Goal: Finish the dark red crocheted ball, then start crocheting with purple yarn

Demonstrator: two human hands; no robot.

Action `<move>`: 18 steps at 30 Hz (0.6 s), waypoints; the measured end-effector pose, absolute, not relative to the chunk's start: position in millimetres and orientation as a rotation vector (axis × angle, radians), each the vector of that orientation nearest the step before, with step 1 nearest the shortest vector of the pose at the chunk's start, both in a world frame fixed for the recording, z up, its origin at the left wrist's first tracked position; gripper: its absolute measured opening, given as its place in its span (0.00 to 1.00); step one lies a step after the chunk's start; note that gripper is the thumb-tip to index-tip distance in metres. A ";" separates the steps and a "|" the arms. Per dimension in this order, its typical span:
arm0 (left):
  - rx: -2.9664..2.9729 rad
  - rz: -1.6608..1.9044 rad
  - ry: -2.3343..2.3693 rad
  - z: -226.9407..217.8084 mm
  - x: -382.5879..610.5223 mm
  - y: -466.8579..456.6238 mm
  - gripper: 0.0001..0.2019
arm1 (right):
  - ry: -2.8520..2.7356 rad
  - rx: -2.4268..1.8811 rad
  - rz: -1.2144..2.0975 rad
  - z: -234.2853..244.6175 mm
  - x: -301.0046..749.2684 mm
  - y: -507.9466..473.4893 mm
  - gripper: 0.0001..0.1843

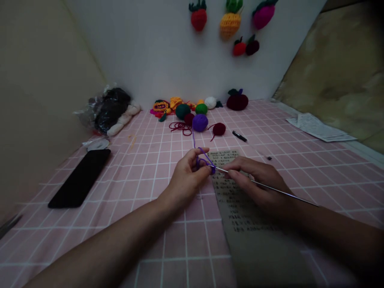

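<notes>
My left hand (192, 170) pinches a small piece of purple crochet (213, 170) between thumb and fingers. Purple yarn (194, 140) loops over its raised index finger and runs back to a purple yarn ball (200, 123). Closed around a thin metal crochet hook (285, 193), my right hand (255, 176) holds it like a pen. The hook's tip meets the purple loops at the left fingertips. Beneath both hands lies a sheet of handwritten paper (231, 208), partly covered by the right hand and forearm.
A black phone (79, 179) lies at left, near a plastic bag of dark yarn (112, 108). Several yarn balls, including a dark red one (219, 129), sit toward the wall beside a black pen (239, 136). Papers (319, 127) rest at right. Crocheted fruits (230, 25) hang on the wall.
</notes>
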State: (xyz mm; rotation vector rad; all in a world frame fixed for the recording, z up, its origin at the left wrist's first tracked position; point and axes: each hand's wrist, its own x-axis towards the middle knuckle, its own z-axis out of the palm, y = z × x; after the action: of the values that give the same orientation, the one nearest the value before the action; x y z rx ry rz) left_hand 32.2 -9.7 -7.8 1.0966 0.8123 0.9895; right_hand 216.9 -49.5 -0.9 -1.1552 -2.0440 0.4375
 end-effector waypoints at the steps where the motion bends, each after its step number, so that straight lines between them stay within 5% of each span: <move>1: 1.094 0.992 0.812 -7.4 32.3 -10.0 0.23 | -2.048 -1.158 0.431 -0.6 216.8 -49.2 0.09; 18: 1.062 0.978 0.754 -7.5 34.5 -12.3 0.24 | -1.998 -1.207 0.477 0.8 214.5 -49.3 0.12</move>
State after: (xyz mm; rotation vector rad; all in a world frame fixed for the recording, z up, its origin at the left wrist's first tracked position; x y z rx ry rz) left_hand 34.5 -12.3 -7.5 1.0617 0.7544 0.9785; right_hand 214.5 -49.3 0.8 -1.2072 -1.9984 0.4774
